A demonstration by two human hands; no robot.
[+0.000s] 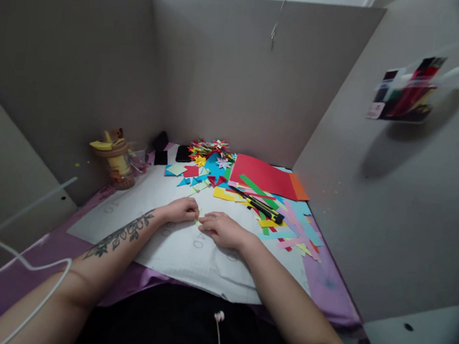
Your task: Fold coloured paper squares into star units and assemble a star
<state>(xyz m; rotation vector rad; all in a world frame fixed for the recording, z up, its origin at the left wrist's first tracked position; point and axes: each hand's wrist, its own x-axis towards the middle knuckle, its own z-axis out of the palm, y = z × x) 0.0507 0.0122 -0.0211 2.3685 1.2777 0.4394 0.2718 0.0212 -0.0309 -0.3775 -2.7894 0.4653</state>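
Both hands rest on a white cutting mat [185, 256] and meet over a small pale yellow-green piece of paper [199, 218]. My left hand [182, 209] has its fingers curled and pinches the paper's left edge. My right hand [222, 228] presses its bunched fingertips on the paper from the right. Most of the paper is hidden under the fingers.
A heap of coloured paper scraps [289, 232], a red sheet [264, 176], folded paper stars [209, 148] and a black-yellow utility knife [262, 205] lie beyond the hands. A yellow-lidded jar [117, 159] stands at the left. Grey partition walls surround the desk; a white cable [33, 268] crosses my left arm.
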